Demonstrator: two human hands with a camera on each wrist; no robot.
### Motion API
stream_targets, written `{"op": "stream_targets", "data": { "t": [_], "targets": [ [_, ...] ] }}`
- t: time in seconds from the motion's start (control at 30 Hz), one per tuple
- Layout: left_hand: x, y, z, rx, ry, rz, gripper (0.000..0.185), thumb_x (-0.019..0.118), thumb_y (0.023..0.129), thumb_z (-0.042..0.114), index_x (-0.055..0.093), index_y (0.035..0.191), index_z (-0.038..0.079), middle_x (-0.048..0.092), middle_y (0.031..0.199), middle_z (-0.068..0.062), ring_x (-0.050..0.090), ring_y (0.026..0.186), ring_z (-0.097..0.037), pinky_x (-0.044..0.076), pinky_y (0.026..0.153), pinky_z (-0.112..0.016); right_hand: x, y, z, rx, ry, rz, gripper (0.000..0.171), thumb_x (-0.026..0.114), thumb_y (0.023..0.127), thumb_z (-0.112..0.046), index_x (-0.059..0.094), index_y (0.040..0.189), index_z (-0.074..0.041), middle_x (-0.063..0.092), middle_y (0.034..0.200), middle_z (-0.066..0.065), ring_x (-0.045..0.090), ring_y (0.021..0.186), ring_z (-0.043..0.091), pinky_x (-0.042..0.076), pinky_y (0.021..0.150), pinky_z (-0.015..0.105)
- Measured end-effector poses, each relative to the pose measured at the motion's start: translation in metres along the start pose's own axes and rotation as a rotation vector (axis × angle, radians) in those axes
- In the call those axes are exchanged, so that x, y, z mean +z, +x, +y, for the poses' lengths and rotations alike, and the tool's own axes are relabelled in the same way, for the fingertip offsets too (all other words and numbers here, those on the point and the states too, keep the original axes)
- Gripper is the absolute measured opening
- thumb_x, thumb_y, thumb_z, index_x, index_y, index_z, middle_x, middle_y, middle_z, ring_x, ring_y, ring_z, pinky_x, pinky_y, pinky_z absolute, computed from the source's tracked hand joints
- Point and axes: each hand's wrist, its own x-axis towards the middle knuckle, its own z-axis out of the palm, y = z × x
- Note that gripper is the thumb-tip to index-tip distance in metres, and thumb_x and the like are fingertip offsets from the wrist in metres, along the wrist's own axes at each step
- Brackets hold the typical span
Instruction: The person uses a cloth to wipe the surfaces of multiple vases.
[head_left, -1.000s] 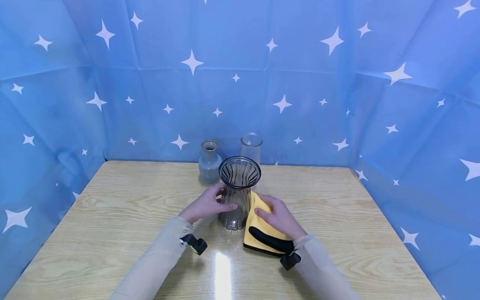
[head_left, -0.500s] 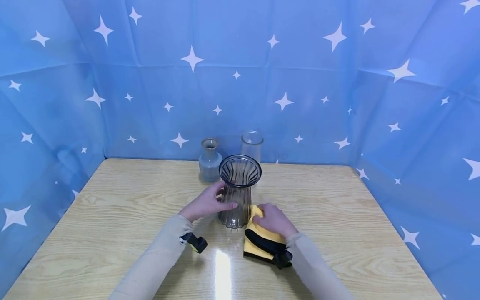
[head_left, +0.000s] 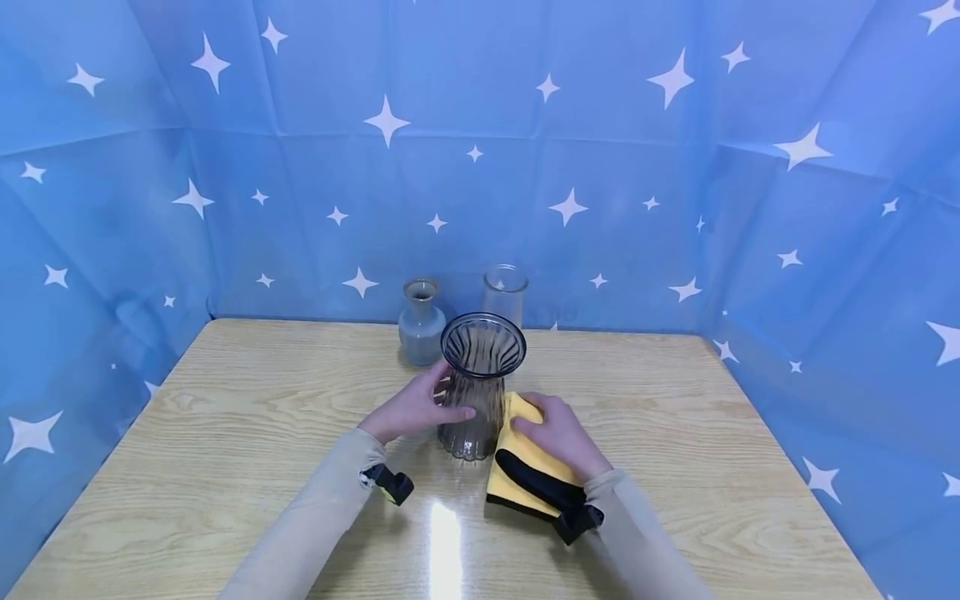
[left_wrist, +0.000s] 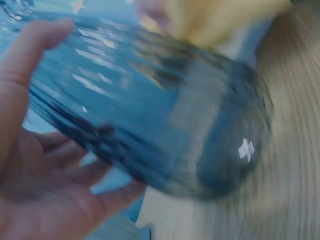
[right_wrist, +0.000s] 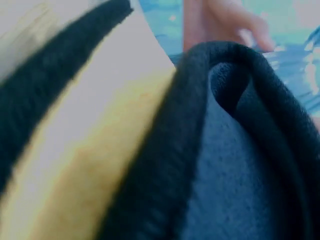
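Since half a second ago the right hand [head_left: 558, 433] has slid the yellow cloth [head_left: 517, 483] forward against the ribbed glass vase [head_left: 476, 392], fingers curled on it. The left hand [head_left: 412, 408] wraps the vase mid-bench [head_left: 225, 433]; a firm grip should steady it.

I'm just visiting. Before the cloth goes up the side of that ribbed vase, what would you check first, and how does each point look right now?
1. Left hand steadies the vase: ok, fingers curl round its lower body.
2. Vase upright on the table: ok.
3. Right hand has the cloth: ok, it holds the cloth against the vase's foot.
4. Grip on the cloth firm: cannot tell, the right wrist view is blurred.
5. Grey bottle and clear jar out of the way: ok, both stand behind the vase, apart from the hands.
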Motion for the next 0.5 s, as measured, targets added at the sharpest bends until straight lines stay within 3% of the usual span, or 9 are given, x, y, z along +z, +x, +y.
{"op": "stream_targets", "data": {
  "t": [0.17, 0.3, 0.5],
  "targets": [
    [0.0, 0.001, -0.009, -0.018, -0.068, -0.01, 0.097, 0.079, 0.082, 0.02, 0.014, 0.154, 0.025, 0.035, 0.151, -0.009, 0.032, 0.138, -0.027, 0.027, 0.111, -0.044, -0.009, -0.003, -0.018, -0.075, -0.086, 0.034, 0.044, 0.063, 0.089, -0.012, 0.057, 0.131, -0.001, 0.056, 0.077, 0.003, 0.047, 0.054, 0.014, 0.043, 0.056, 0.03],
    [0.0, 0.0, -0.012, -0.004, -0.075, -0.027, 0.1, 0.078, 0.083, 0.023, 0.009, 0.155, 0.033, 0.026, 0.156, -0.004, 0.027, 0.14, -0.027, 0.024, 0.112, -0.044, -0.017, -0.006, -0.028, -0.123, -0.067, 0.068, 0.047, 0.065, 0.089, -0.013, 0.055, 0.133, -0.001, 0.061, 0.085, 0.005, 0.053, 0.059, 0.014, 0.047, 0.059, 0.03],
    [-0.002, 0.0, -0.012, 0.014, -0.038, -0.077, 0.079, 0.071, 0.089, 0.026, 0.026, 0.151, 0.01, 0.027, 0.154, -0.013, 0.019, 0.142, -0.031, 0.023, 0.111, -0.051, -0.03, -0.008, -0.04, -0.161, 0.109, 0.1, 0.043, 0.066, 0.091, -0.014, 0.057, 0.132, -0.005, 0.064, 0.091, 0.009, 0.06, 0.068, 0.02, 0.052, 0.058, 0.032]
  ]
}}
